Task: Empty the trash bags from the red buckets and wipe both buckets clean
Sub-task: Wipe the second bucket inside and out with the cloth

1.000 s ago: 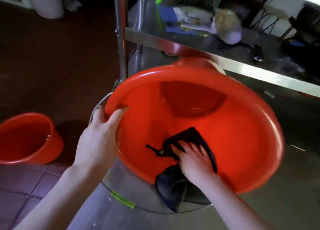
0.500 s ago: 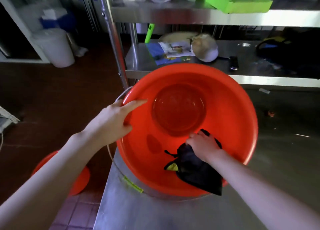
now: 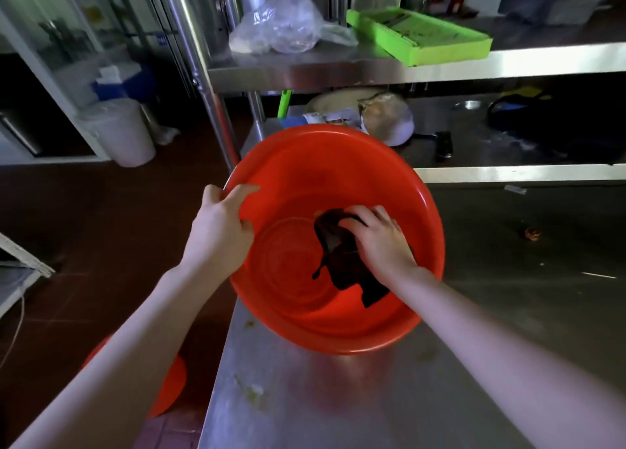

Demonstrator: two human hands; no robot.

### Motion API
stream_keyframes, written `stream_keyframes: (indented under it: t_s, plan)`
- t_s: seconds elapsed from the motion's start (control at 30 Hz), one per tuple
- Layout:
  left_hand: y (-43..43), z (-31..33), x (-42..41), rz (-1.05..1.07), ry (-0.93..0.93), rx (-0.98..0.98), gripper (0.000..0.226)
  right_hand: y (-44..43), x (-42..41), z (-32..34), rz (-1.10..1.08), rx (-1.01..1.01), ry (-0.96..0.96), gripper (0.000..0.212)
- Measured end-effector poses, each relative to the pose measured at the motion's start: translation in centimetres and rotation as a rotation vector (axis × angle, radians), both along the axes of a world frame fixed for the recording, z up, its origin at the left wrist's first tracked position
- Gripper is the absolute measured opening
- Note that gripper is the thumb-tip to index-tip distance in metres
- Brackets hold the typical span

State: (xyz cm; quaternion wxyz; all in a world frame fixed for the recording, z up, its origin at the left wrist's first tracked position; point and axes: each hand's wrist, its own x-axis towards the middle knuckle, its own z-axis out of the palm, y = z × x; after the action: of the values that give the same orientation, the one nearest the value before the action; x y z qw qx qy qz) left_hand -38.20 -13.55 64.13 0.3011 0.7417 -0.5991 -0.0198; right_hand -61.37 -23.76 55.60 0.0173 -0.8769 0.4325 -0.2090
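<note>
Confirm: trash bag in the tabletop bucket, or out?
Out: the red bucket shows bare plastic inside; only a dark cloth under the right hand.

From where I stand, no writing can be read. A small blue label (image 3: 163, 40) on the glass cabinet (image 3: 67, 45) at the back left is too blurred to make out. The print on the papers (image 3: 333, 116) on the lower shelf (image 3: 491, 172) is too small to tell.

A crumpled clear plastic bag (image 3: 281, 25) and a green tray (image 3: 420, 37) lie on the upper steel shelf (image 3: 338, 72). A white bin (image 3: 118, 133) stands on the dark floor (image 3: 84, 211), well left of the steel table (image 3: 338, 397).
</note>
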Motion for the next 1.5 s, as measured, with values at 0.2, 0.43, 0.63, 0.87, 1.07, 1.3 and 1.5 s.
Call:
stream_keyframes:
  t_s: [0.2, 0.43, 0.63, 0.87, 1.07, 1.3, 1.5]
  plan:
    - [0.7, -1.6, 1.0, 0.157, 0.003, -0.074, 0.06, -2.5, 4.1, 0.8, 0.046, -0.055, -0.154, 0.038]
    - [0.9, -2.5, 2.6, 0.115, -0.063, -0.18, 0.053, -5.2, 7.9, 0.1, 0.206, -0.131, -0.12, 0.039]
    - [0.9, -2.4, 2.9, 0.148, -0.125, -0.151, 0.054, -7.6, 10.9, -4.8, 0.21, 0.284, 0.228, 0.048]
    - [0.9, -2.4, 3.0, 0.167, -0.147, -0.046, 0.062, -5.0, 11.2, -12.1, 0.35, 0.371, 0.736, 0.059]
    - [0.9, -2.7, 4.1, 0.118, -0.129, -0.088, 0.057, -3.6, 14.5, -13.6, 0.643, 0.224, 0.882, 0.054]
    - [0.7, -3.0, 3.8, 0.149, -0.159, -0.077, 0.059, -7.9, 18.4, -12.4, 0.704, -0.002, 0.666, 0.057]
    - [0.6, -2.9, 3.8, 0.206, -0.176, -0.078, 0.053, -12.9, 16.4, -10.0, 0.339, 0.179, 0.446, 0.089]
